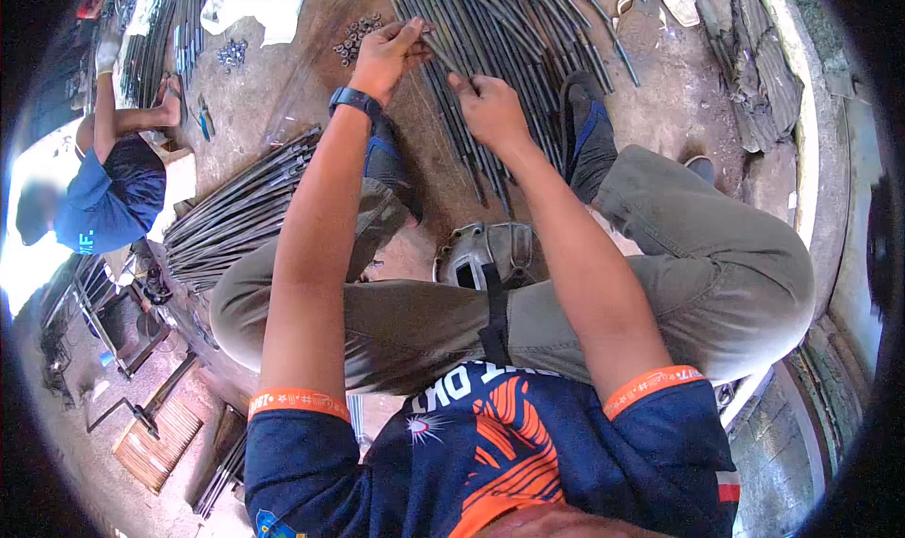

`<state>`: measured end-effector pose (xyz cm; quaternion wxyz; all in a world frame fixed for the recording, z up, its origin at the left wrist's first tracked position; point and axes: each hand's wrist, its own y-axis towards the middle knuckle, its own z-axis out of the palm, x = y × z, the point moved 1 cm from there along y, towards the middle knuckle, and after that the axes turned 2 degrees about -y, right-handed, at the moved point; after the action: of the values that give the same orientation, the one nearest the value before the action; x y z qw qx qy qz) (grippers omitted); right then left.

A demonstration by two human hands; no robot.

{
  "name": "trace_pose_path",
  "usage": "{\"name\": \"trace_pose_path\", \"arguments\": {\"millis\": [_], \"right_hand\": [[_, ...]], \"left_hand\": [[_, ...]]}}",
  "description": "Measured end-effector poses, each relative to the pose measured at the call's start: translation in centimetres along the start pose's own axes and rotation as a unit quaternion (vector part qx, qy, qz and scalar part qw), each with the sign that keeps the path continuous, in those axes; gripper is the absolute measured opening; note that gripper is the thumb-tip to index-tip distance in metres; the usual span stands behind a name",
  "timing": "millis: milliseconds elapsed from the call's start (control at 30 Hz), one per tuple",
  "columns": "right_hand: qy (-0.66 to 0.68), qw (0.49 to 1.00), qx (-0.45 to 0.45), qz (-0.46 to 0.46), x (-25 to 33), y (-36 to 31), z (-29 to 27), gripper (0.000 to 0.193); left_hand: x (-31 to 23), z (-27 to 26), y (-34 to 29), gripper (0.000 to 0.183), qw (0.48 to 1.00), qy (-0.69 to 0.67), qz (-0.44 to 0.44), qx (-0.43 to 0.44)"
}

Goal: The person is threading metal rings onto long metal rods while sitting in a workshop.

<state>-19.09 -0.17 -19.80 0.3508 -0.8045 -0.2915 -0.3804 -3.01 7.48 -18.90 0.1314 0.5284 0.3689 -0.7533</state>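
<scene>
Head view: at twelve o'clock, our left hand (386, 62) and right hand (494, 114) grip a metal rod (445, 57), likely stiff, best held endwise.

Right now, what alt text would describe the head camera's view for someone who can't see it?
Seen from above, a bare left hand and right hand hold a dark rod over many similar rods spread on a brown floor. Small metal pieces lie near the left hand, and a co-worker in blue is at the far left.

A metal workshop; strewn rods (514, 59), loose nuts (356, 40) and a welding mask (479, 246) show it.
</scene>
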Motion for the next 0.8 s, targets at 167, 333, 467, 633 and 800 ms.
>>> {"name": "trace_pose_path", "arguments": {"millis": [167,333,467,633,800], "right_hand": [[0.01,1.0,-0.002,-0.005,-0.5,0.3,0.1,0.055],[0.053,0.996,-0.044,-0.051,-1.9,1.1,0.6,0.05],[0.078,0.996,-0.005,-0.044,-1.7,1.1,0.5,0.049],[0.028,0.992,-0.097,-0.073,-1.2,0.4,0.5,0.047],[0.027,0.998,-0.05,-0.034,-0.2,0.3,-0.7,0.045]], "left_hand": [[1.1,1.2,0.1,0.032,0.995,-0.014,0.029,-0.089],[0.7,1.6,0.0,0.034,0.999,-0.032,0.019,-0.039],[0.5,1.9,-0.1,0.028,0.997,-0.035,0.007,-0.065],[0.0,1.2,0.0,0.033,0.999,-0.033,0.013,-0.034],[-0.1,0.7,0.1,0.033,0.992,-0.126,-0.004,-0.015]]}}
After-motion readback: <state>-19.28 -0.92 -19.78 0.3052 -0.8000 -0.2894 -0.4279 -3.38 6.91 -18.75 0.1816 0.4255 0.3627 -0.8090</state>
